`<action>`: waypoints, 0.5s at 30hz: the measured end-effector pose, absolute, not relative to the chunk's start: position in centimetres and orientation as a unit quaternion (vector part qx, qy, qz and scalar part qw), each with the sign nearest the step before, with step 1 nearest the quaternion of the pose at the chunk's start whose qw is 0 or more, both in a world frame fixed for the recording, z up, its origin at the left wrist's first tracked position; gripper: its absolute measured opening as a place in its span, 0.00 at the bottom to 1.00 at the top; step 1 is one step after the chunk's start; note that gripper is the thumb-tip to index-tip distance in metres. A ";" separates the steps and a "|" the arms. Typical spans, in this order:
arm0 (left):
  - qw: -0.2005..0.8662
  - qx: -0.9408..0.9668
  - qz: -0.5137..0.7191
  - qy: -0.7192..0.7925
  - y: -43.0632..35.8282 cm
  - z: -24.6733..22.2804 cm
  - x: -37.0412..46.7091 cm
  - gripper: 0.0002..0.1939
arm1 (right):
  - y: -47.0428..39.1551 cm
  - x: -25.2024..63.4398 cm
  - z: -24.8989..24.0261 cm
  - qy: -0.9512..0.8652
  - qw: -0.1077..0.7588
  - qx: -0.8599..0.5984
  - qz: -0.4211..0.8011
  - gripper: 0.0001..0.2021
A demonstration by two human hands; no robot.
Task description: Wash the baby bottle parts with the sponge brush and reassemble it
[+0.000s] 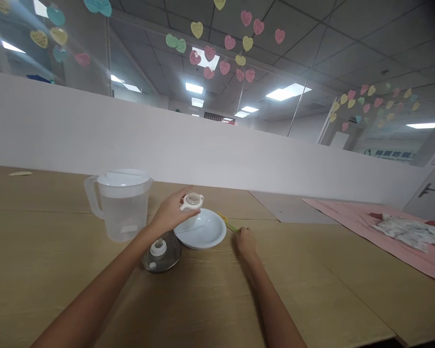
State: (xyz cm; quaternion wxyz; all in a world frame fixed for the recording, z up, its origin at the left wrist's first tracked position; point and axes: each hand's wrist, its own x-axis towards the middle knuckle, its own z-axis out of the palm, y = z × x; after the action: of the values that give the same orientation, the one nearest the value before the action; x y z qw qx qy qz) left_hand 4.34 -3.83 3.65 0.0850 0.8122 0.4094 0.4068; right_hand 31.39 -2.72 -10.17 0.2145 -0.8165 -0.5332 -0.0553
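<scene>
My left hand (173,211) is closed around a small bottle with a white eared collar (192,201), held upright over the left side of a white bowl (217,237). The bottle's lower body looks pale and see-through. To the right of the bowl, my right hand (246,240) pinches the green end of a thin yellow-and-green stick-like utensil (232,227); its yellow end points toward the bowl's rim. Below my left wrist lies a dark grey dish (168,258), partly hidden by my forearm. In it sit a white ring-shaped part (158,247) and a small white piece (152,266).
A clear lidded pitcher (125,212) with a handle stands left of my left hand. On the far right, a pink cloth (351,215) carries a patterned white cloth (413,231). A low white wall (188,150) with glass above closes off the table's back.
</scene>
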 end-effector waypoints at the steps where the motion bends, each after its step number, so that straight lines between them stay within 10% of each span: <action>1: 0.128 0.813 0.401 0.403 -4.6 4.1 4.6 0.39 | -2.7 31.3 -10.2 -0.536 0.209 -0.816 -0.049 0.14; 15: 0.181 0.938 0.069 0.289 -11.6 3.1 8.4 0.39 | -2.4 31.3 -10.6 -0.550 0.165 -0.818 -0.005 0.13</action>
State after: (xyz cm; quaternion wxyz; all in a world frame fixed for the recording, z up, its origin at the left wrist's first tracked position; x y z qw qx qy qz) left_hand 8.35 -11.62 3.12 0.1806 0.9375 0.2892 0.0692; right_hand 31.32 -2.41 -10.60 0.1651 -0.8185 -0.5503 -0.0050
